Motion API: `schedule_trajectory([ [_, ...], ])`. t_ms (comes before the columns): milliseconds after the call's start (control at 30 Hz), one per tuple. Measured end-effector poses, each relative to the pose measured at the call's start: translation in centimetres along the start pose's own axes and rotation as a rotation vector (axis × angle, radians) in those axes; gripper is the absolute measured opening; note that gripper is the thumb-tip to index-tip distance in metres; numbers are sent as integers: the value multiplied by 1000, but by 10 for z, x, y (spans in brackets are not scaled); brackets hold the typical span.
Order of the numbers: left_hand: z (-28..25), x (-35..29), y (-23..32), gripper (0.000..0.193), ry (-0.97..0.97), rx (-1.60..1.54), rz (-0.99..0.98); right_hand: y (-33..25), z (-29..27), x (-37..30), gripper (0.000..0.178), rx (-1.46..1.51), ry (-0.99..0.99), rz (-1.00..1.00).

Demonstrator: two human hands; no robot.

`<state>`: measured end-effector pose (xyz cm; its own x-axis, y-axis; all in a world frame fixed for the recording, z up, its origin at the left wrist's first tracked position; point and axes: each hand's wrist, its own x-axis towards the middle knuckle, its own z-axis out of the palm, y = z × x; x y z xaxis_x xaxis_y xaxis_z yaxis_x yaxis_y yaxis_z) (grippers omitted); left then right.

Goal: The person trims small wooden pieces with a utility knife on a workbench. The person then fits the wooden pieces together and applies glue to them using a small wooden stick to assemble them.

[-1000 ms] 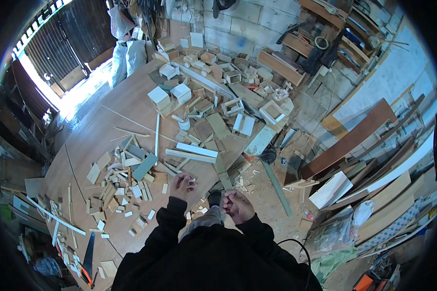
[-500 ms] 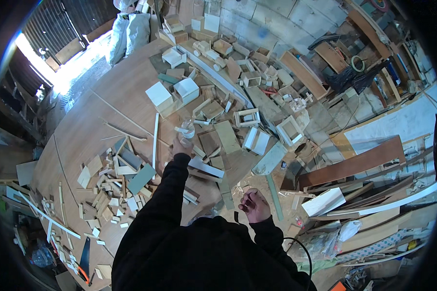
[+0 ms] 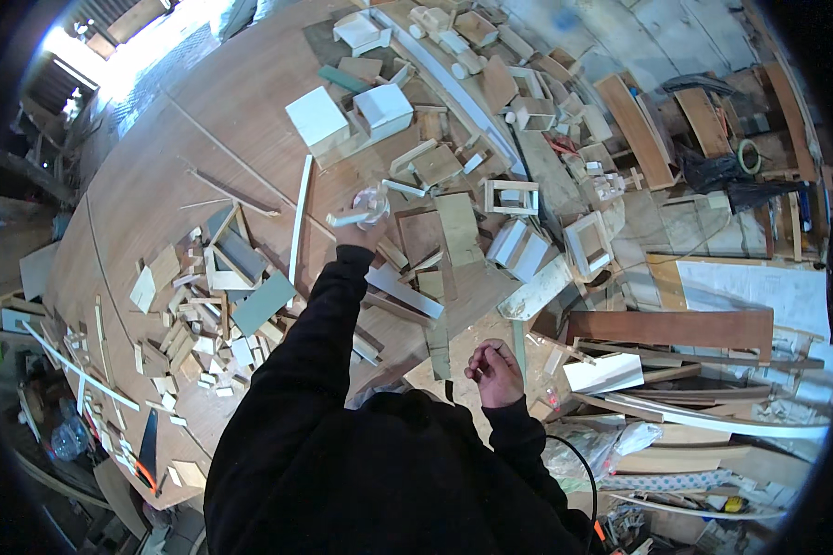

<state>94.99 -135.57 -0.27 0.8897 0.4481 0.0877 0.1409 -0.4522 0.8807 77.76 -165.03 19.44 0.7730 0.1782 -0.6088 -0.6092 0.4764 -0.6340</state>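
Here, left hand (image 3: 354, 233) stretched far out over the big brown wooden tabletop (image 3: 185, 157), black sleeve reaching up from the near edge. Closed around a small clear glassy container (image 3: 370, 202) with a short white tube-like piece (image 3: 346, 219) sticking out to its left; exact shape of that clutched thing too blurred to tell. Sits just right of a long thin pale wooden strip (image 3: 298, 222) lying near-to-far on the tabletop, and just left of a flat square brown wooden panel (image 3: 420, 233).

Right hand (image 3: 496, 368) held low and near, well apart from the left, off the right edge of the tabletop above the sawdust-strewn floor (image 3: 477, 319). Fingers curled into a loose fist; whether anything lies inside it, cannot tell.

Farther up the tabletop, two white box-like wooden blocks (image 3: 317, 118) side by side. To the right of the held container, several open pale wooden frames (image 3: 512, 196) among offcuts. To the left, a scatter of small pale wooden scraps (image 3: 204, 314) and a grey-green flat board (image 3: 263, 303). At the near left edge, a handsaw with an orange and black handle (image 3: 144, 453).
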Motion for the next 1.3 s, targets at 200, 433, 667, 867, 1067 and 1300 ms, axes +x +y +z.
schedule_trajectory([
  [200,-38,-99,63,49,-137,-746,-181,13,-34,21,19,-545,-90,-115],
  [433,-100,-225,160,64,-805,127,256,28,-24,-24,77,-1020,-326,-419],
  [667,-111,-316,209,74,-719,48,497,33,-48,-104,68,-1036,-535,-621],
  [867,-127,-410,208,79,-750,109,577,80,-103,-188,62,-761,-451,-533],
  [1067,-175,-530,210,59,-646,1,237,136,-162,-256,57,-813,-472,-605],
  [1300,-228,-618,201,44,-433,-100,6,172,-163,-321,77,-919,-656,-580],
])
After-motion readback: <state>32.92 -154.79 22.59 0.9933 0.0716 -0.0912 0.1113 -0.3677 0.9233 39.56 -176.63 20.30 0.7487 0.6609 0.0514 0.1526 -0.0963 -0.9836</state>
